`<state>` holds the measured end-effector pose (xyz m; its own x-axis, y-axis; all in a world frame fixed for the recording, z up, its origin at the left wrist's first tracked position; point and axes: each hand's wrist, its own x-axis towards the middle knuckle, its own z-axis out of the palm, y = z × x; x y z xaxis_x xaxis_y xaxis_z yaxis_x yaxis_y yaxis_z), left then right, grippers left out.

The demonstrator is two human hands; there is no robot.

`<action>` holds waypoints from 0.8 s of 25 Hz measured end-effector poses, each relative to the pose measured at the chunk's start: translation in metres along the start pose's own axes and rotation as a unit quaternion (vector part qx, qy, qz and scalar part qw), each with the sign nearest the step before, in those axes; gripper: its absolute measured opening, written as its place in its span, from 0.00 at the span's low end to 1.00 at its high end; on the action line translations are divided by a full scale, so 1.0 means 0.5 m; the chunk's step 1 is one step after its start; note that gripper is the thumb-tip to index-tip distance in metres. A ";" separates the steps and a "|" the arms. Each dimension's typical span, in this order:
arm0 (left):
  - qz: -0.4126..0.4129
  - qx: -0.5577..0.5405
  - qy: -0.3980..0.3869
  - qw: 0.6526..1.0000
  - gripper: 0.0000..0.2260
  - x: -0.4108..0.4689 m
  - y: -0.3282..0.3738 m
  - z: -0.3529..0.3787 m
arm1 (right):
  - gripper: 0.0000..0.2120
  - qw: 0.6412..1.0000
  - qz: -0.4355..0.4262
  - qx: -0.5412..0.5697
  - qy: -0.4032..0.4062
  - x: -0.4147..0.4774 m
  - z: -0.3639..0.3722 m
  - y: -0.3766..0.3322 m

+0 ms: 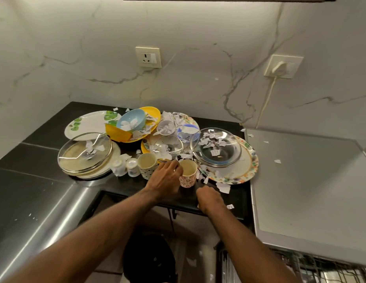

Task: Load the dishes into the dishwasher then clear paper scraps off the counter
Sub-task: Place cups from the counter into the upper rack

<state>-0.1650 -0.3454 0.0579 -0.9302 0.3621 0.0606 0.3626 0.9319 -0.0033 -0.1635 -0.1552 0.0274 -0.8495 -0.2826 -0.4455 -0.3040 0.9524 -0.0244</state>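
Just now the fingers [175, 166] of the left hand [165, 178] curl against the left rim of a small, upright paper-look cup with a red pattern [188, 177], and they seem to pinch that rim, though the thumb is hidden. The cup stands on the black stone counter [127, 186] with its mouth up, so its long axis is vertical and a straight lift should free it. A taller cream cup with dark dots [146, 165] stands just on the other side of the same hand.

The right hand [208, 198] lies near the counter's front edge, just right of the red cup and apart from it. Its fingers are bent under and blurred, so I cannot tell whether they hold anything. A torn white paper scrap [223, 187] lies just beyond it.

Further back, a round glass lid [216, 147] rests on a flowered plate [247, 166], strewn with more scraps. The dishwasher's wire rack [321, 268] shows low on the right, so the cup must travel rightward and down, and the right hand is nearer that side.
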 end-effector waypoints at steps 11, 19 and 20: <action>-0.003 -0.016 -0.064 0.998 0.25 0.014 -0.026 0.028 | 0.16 1.000 0.020 -0.001 -0.007 0.020 -0.005 -0.014; 0.102 -0.055 0.003 0.993 0.12 0.041 0.020 0.012 | 0.30 0.961 0.059 0.259 0.078 0.004 0.047 0.033; 0.115 -0.075 0.006 0.991 0.11 0.041 0.027 0.011 | 0.39 0.933 0.048 0.342 0.104 -0.002 0.060 0.044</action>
<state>-0.1792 -0.3253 0.0534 -0.8214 0.5636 0.0872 0.5703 0.8112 0.1290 -0.1564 -0.1306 0.0004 -0.9458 -0.1406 -0.2926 0.0628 0.8050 -0.5900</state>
